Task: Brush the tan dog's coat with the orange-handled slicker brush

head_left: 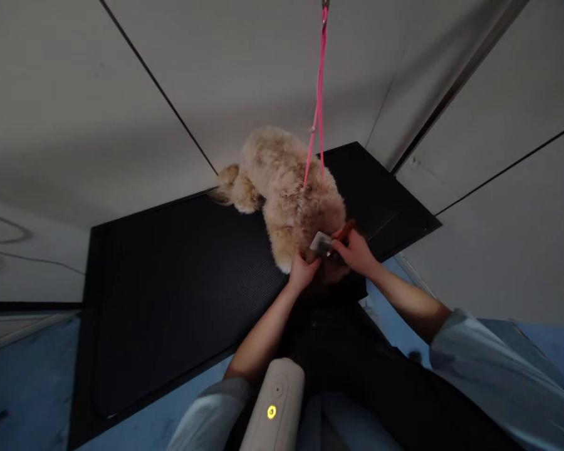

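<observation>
A fluffy cream and tan dog (282, 181) stands on a black ribbed grooming table (178, 294), its head end toward me. A pink grooming loop (319, 106) runs from a metal clip down into the fur around its neck. In my right hand (355, 250) is a slicker brush (321, 243) with a reddish-orange handle, its head against the fur near the dog's head. My left hand (303, 270) is closed on the dog's head fur beside the brush, thumb toward it. Its other fingertips are hidden, and the dog's face is out of sight.
Pale wall panels (169, 62) with dark seams rise behind the table. Blue floor (23, 376) shows around it. A white device (277, 401) with a lit yellow ring sits low in front of me, by my dark apron (348, 357). A cable (37, 260) hangs at the left wall.
</observation>
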The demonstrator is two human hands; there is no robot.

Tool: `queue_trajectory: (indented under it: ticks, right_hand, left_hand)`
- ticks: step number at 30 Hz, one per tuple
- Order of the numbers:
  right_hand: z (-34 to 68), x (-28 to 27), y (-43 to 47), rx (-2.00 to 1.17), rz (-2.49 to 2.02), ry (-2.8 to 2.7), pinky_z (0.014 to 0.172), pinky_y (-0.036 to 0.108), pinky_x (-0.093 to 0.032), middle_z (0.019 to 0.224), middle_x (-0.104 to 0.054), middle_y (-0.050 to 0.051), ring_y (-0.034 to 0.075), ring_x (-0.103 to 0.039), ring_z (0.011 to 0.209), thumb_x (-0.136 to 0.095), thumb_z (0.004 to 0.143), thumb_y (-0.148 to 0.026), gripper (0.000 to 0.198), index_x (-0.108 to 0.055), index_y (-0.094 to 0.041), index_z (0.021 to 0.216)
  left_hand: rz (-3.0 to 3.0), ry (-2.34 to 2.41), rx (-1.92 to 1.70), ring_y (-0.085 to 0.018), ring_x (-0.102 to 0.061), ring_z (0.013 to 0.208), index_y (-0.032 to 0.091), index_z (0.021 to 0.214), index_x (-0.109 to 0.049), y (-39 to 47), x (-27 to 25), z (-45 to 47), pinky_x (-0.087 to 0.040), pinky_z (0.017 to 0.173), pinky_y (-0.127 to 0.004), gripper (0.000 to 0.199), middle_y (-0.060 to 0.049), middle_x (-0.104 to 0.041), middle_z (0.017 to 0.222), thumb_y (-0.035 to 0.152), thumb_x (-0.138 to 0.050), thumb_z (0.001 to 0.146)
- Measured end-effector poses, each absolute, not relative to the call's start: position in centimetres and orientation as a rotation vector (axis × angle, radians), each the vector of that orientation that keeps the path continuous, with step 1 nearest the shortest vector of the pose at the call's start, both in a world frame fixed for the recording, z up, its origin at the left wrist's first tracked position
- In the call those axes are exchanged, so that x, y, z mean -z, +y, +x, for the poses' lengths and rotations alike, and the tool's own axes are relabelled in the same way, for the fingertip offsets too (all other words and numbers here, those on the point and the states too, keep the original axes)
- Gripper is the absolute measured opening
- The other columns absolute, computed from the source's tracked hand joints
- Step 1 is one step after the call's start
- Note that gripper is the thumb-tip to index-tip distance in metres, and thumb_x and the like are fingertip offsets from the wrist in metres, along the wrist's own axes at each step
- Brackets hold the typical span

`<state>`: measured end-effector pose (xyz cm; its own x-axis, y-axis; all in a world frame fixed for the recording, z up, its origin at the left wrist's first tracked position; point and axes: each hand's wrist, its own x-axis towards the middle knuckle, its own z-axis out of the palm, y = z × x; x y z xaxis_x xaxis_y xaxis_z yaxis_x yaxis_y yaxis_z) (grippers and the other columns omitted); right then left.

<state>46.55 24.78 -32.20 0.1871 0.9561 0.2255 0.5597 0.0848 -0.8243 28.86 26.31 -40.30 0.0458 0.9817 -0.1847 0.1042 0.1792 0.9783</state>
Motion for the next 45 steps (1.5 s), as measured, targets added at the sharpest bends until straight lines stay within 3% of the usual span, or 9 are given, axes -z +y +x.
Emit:
queue_trajectory:
  ticks: [14,17,21,25,29,34,37,43,45]
  right_hand:
    - [47.6,31.9,25.0,-0.277,-1.587,-1.361,0.083,0.043,-0.053,0.101,-0.068,0.009,0.025,-0.065,0.093,-0.060,0.085,-0.035,0.014,-0.059,-0.023,0.091]
    - [47.5,32.4,24.8,-0.497,-1.653,-1.436,0.074,0.041,-0.054,0.086,-0.068,0.006,0.024,-0.064,0.077,-0.060,0.083,-0.036,0.016,-0.060,-0.022,0.091]
    - [47.6,33.0,24.2,-0.249,-1.664,-1.273,0.084,0.044,-0.053,0.100,-0.068,0.010,0.026,-0.065,0.091,-0.059,0.085,-0.035,0.016,-0.059,-0.021,0.092]
    - [47.5,33.5,23.6,-0.522,-1.601,-1.431,0.076,0.042,-0.055,0.088,-0.069,0.007,0.024,-0.066,0.081,-0.062,0.082,-0.036,0.016,-0.060,-0.022,0.091]
    - [47.7,33.6,23.4,-0.247,-1.637,-1.232,0.085,0.045,-0.054,0.100,-0.068,0.010,0.026,-0.066,0.093,-0.061,0.084,-0.035,0.014,-0.057,-0.022,0.090]
    - [47.6,34.0,23.1,-0.519,-1.621,-1.330,0.072,0.042,-0.055,0.087,-0.068,0.008,0.025,-0.066,0.078,-0.060,0.083,-0.039,0.019,-0.059,-0.022,0.092]
    - [48.2,34.3,23.2,-0.286,-1.690,-1.176,0.081,0.045,-0.054,0.095,-0.068,0.010,0.026,-0.065,0.087,-0.059,0.084,-0.039,0.019,-0.058,-0.022,0.092]
    - [48.2,34.8,23.8,-0.562,-1.632,-1.230,0.076,0.043,-0.055,0.085,-0.067,0.006,0.024,-0.064,0.077,-0.060,0.081,-0.039,0.020,-0.060,-0.022,0.091]
    - [48.4,34.7,23.9,-0.388,-1.669,-1.133,0.082,0.045,-0.054,0.091,-0.067,0.008,0.025,-0.065,0.085,-0.058,0.082,-0.038,0.019,-0.059,-0.021,0.091]
  left_hand:
    - [1.111,1.401,-0.953,-0.027,-0.069,0.094,0.010,0.090,-0.064,26.1,39.6,29.1,-0.054,0.086,-0.038,0.018,-0.014,-0.073,0.092,0.025,-0.070,0.080]
    - [1.121,1.332,-0.994,-0.027,-0.070,0.095,0.010,0.096,-0.063,26.1,40.3,29.2,-0.054,0.088,-0.039,0.025,-0.015,-0.073,0.097,0.025,-0.072,0.077]
    - [1.156,1.229,-1.049,-0.026,-0.069,0.103,0.011,0.106,-0.060,26.1,41.1,28.9,-0.052,0.096,-0.042,0.038,-0.016,-0.073,0.108,0.026,-0.073,0.074]
    - [1.171,1.208,-1.021,-0.026,-0.069,0.103,0.012,0.108,-0.060,26.0,41.8,28.8,-0.052,0.098,-0.043,0.041,-0.016,-0.072,0.108,0.027,-0.074,0.073]
    - [1.176,1.281,-1.032,-0.027,-0.069,0.104,0.013,0.107,-0.059,25.9,42.3,28.9,-0.052,0.099,-0.044,0.044,-0.015,-0.072,0.108,0.025,-0.077,0.070]
    - [1.208,1.260,-1.021,-0.027,-0.068,0.105,0.012,0.107,-0.057,25.8,42.1,29.0,-0.051,0.098,-0.044,0.041,-0.016,-0.070,0.109,0.025,-0.073,0.072]
    - [1.298,1.362,-1.005,-0.027,-0.067,0.106,0.014,0.108,-0.056,25.6,42.0,28.9,-0.051,0.100,-0.044,0.042,-0.014,-0.070,0.107,0.024,-0.074,0.071]
    - [1.525,1.572,-0.922,-0.034,-0.066,0.111,0.009,0.136,-0.044,24.9,42.1,28.4,-0.055,0.094,-0.047,0.074,-0.021,-0.067,0.117,0.029,-0.077,0.073]
    - [1.630,1.560,-0.824,-0.033,-0.069,0.103,0.007,0.144,-0.040,24.7,42.0,27.9,-0.057,0.089,-0.046,0.079,-0.020,-0.070,0.111,0.031,-0.074,0.077]
